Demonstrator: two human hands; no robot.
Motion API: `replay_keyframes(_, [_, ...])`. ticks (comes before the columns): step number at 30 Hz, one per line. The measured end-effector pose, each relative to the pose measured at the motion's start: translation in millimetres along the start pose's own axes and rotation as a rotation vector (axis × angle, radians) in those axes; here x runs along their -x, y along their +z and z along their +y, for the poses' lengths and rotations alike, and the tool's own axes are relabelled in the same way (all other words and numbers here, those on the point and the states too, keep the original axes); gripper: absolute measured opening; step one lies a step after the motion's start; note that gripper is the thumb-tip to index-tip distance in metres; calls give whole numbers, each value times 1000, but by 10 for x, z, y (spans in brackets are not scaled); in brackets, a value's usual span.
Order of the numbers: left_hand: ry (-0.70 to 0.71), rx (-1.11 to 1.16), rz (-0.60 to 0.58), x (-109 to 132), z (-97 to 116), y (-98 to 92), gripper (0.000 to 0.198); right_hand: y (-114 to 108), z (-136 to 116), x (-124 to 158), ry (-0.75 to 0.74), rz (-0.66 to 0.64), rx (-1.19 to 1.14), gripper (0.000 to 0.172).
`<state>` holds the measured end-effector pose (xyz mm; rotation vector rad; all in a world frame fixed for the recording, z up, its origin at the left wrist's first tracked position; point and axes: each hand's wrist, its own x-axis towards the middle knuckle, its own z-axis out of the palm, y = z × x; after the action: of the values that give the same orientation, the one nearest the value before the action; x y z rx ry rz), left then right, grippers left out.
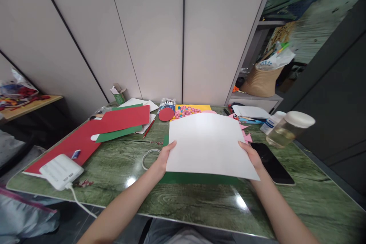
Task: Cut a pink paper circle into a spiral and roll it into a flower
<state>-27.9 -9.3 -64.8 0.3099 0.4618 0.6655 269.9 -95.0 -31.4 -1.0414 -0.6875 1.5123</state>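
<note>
A large white sheet of paper (pixel 207 145) is held up by its two side edges, bowed upward along its far edge. My left hand (pixel 166 155) pinches its left edge, thumb on top. On the opposite edge my right hand (pixel 252 154) grips it the same way, thumb over the paper and the other fingers hidden beneath. Under the white sheet a green sheet (pixel 197 178) shows along the near side and a little at the left. Behind the paper, pink and coloured beads (pixel 185 112) are partly covered from view, with a red paper circle (pixel 166 114) beside them.
Red sheets (pixel 126 117), a red pencil (pixel 149 129) and a white power bank (pixel 61 171) with a cable lie to the left. On the right are a black phone (pixel 271 163), a lidded clear jar (pixel 290 129) and pink paper scraps (pixel 247 136). Grey cabinets stand behind the table.
</note>
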Motion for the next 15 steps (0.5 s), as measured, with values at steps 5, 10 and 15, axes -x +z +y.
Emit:
replay_keyframes(5, [-2,0,-8,-19,-8,-30,50,5,18,-19,-1,1,6,44])
replay_keyframes(10, [-2,-3,-8,-24,-18,-35,50,19,24,-30,-7,6,13,45])
replay_keyframes(15, [-3,-8,-14,-26,-32,-24,50,32,34,-39,-16,18,15,45])
